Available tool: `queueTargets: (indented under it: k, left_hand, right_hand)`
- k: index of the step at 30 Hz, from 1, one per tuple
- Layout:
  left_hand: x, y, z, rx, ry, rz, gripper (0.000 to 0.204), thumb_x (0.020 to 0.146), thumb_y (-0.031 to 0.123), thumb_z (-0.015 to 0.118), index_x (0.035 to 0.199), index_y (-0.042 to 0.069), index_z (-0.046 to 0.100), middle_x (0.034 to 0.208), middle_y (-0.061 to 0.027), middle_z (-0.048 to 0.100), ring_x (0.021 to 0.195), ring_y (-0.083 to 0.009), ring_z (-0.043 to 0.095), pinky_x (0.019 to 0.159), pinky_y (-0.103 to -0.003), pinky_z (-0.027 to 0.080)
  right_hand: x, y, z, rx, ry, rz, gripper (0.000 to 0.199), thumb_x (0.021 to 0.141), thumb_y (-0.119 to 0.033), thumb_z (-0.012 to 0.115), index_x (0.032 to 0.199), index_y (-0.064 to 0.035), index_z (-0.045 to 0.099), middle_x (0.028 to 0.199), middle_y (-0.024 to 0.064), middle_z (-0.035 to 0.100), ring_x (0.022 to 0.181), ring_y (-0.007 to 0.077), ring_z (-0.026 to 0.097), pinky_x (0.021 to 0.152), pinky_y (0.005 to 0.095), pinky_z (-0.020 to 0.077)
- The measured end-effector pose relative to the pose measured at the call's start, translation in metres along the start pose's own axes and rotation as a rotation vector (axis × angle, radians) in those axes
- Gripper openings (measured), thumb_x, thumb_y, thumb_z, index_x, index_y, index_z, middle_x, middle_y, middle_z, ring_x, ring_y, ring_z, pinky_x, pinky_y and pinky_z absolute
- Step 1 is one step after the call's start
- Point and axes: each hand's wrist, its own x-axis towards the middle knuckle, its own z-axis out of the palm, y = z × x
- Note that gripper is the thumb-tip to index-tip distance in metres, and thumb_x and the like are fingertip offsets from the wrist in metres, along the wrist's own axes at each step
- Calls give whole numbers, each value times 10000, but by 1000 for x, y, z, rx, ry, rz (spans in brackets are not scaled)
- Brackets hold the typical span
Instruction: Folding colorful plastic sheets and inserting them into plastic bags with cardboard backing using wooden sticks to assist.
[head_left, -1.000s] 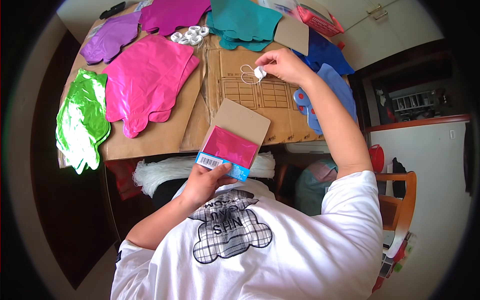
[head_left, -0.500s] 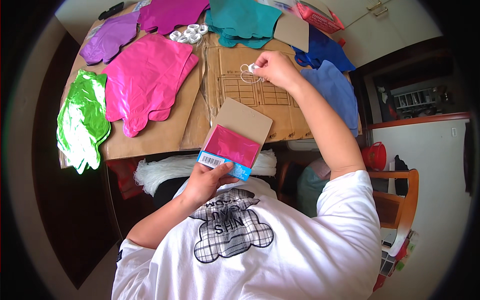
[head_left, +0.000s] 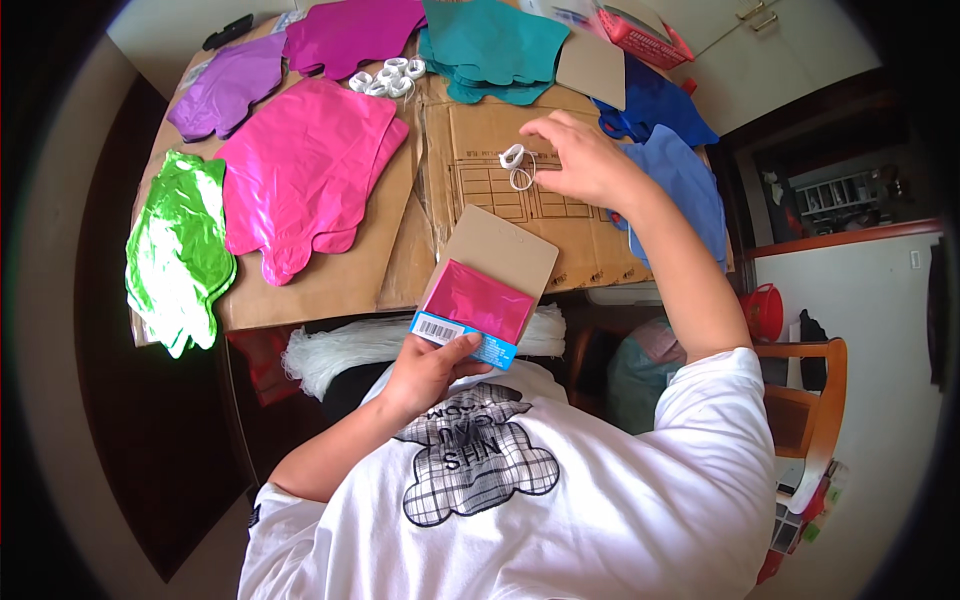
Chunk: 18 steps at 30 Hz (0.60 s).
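My left hand (head_left: 432, 370) is closed on the lower edge of a card packet (head_left: 507, 240). The packet has a tan card back, a folded shiny magenta foil piece (head_left: 480, 300) and a blue label strip with a barcode. Over the cardboard, my right hand (head_left: 585, 165) is open, its thumb and index finger apart. Just left of those fingers sits a small coil of white string (head_left: 512, 157) with a loose loop. A bunch of similar white string coils (head_left: 385, 78) lies farther back.
Flat foil shapes surround the cardboard tabletop (head_left: 395, 245): green (head_left: 180, 250), pink (head_left: 310, 160), purple (head_left: 225, 90), magenta (head_left: 350, 35), teal (head_left: 495, 45) and blue (head_left: 680, 190). A tan card (head_left: 592, 68) and red basket (head_left: 645, 38) are at the back right. White strands (head_left: 335, 355) hang below the near edge.
My right hand has let go of the white string coil, and its fingers have spread. My left hand still holds the packet. The whole view has shifted slightly.
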Motion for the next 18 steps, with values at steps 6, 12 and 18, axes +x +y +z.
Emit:
queueTargets:
  k: [6, 12, 18]
  left_hand:
    - [3, 2, 1, 15, 0, -18, 288, 961, 89, 560, 1247, 65, 535, 1105, -68, 661, 969, -191, 670, 793, -349, 584]
    - [2, 1, 1, -1, 9, -19, 286, 963, 91, 557, 1246, 61, 536, 1109, -68, 660, 975, -192, 668, 800, -346, 580]
    - [2, 0, -2, -12, -14, -15, 296, 961, 96, 563, 1253, 62, 531, 1115, -71, 658, 978, -192, 666, 806, -344, 578]
  right_hand:
    - [8, 6, 23, -38, 14, -270, 257, 738, -111, 671, 989, -79, 625, 918, 108, 549, 894, 287, 596, 776, 401, 497]
    - [27, 8, 24, -26, -67, -228, 140, 762, -130, 678, 854, -29, 650, 879, 83, 582, 810, 270, 608, 695, 373, 497]
    - [15, 1, 5, 84, -67, -181, 268, 748, -197, 730, 957, -45, 658, 951, 80, 603, 759, 229, 595, 667, 345, 494]
